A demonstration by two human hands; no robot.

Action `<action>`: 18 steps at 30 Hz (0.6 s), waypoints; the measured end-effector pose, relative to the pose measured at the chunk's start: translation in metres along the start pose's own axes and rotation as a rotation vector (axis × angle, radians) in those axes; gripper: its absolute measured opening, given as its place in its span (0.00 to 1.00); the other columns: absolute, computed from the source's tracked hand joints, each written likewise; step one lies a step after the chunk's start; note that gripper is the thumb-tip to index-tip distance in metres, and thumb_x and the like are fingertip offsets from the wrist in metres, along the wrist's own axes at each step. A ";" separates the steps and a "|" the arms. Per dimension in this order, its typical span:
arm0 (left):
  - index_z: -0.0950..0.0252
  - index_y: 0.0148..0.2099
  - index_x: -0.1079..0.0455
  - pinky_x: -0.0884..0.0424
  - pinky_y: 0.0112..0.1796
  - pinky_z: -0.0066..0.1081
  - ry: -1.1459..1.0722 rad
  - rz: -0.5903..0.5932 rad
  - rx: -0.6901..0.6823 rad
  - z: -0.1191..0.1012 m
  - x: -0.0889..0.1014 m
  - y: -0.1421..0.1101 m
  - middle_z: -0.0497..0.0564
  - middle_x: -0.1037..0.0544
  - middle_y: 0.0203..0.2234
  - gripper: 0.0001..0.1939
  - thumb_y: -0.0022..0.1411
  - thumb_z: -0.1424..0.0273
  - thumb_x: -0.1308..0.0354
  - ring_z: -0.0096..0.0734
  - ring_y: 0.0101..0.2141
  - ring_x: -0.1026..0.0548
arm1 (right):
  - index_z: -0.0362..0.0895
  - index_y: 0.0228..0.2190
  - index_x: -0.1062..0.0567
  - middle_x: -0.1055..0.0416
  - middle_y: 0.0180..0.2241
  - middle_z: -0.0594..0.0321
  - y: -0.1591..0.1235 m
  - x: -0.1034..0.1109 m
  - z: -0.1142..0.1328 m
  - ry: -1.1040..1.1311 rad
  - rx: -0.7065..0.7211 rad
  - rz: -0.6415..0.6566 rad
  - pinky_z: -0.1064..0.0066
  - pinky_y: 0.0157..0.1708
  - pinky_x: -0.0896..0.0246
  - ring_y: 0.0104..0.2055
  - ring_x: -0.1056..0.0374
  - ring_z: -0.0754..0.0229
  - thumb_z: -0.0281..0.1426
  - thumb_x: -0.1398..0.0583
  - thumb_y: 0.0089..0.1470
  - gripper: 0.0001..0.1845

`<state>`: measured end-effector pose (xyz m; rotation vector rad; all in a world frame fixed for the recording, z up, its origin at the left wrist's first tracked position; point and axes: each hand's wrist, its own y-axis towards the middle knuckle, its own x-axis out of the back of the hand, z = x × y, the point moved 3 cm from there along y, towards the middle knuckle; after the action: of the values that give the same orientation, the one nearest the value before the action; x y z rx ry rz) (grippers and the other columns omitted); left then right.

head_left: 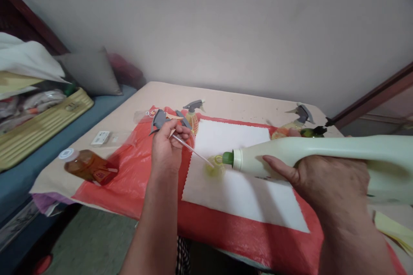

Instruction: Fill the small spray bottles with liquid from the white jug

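My left hand (167,148) is closed around a grey trigger spray head (158,120). From it a thin clear dip tube (195,152) slants down to the right, its tip by the mouth of a small clear bottle (214,171) with yellow-green liquid. My right hand (335,180) grips a large pale green jug (277,151) tilted onto its side. The jug's green spout (228,158) is right at the small bottle's mouth; whether liquid is flowing I cannot tell. The small bottle stands on a white sheet (238,135) with scalloped edges.
Red plastic (129,189) covers part of the table (232,103). A bottle of amber liquid (85,165) and a small white box (100,138) are at the left. Spray bottles (192,119) stand behind the sheet, with another spray bottle (301,116) at the back right.
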<state>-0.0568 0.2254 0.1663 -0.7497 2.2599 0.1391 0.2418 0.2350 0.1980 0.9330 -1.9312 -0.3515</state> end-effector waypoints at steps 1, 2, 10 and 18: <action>0.66 0.21 0.32 0.30 0.30 0.27 -0.002 -0.001 0.002 0.000 0.000 0.000 0.46 0.32 0.18 0.11 0.52 0.70 0.37 0.26 0.24 0.27 | 0.34 0.48 0.23 0.33 0.19 0.54 0.000 0.000 0.000 -0.002 0.002 -0.009 0.65 0.31 0.54 0.32 0.33 0.48 0.60 0.61 0.62 0.48; 0.66 0.21 0.32 0.30 0.30 0.27 -0.005 -0.003 0.005 0.000 0.000 0.000 0.46 0.32 0.18 0.11 0.52 0.70 0.37 0.26 0.24 0.26 | 0.33 0.50 0.24 0.33 0.19 0.54 0.000 0.001 0.000 -0.003 0.001 -0.019 0.65 0.31 0.54 0.32 0.33 0.48 0.60 0.62 0.62 0.48; 0.66 0.22 0.32 0.30 0.29 0.27 -0.010 -0.010 0.003 -0.001 -0.001 0.000 0.45 0.32 0.18 0.10 0.51 0.70 0.37 0.26 0.24 0.26 | 0.38 0.37 0.20 0.34 0.19 0.54 0.001 0.000 -0.001 0.004 -0.020 0.010 0.65 0.30 0.53 0.33 0.32 0.48 0.62 0.63 0.61 0.48; 0.65 0.22 0.33 0.30 0.29 0.27 0.004 -0.004 -0.002 -0.001 0.000 -0.001 0.46 0.32 0.18 0.10 0.52 0.70 0.37 0.26 0.24 0.26 | 0.38 0.26 0.22 0.33 0.22 0.53 0.001 0.001 -0.003 -0.031 -0.014 0.007 0.65 0.30 0.51 0.28 0.34 0.52 0.63 0.65 0.60 0.49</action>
<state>-0.0570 0.2248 0.1676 -0.7566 2.2626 0.1382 0.2431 0.2349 0.2008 0.9156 -1.9578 -0.3771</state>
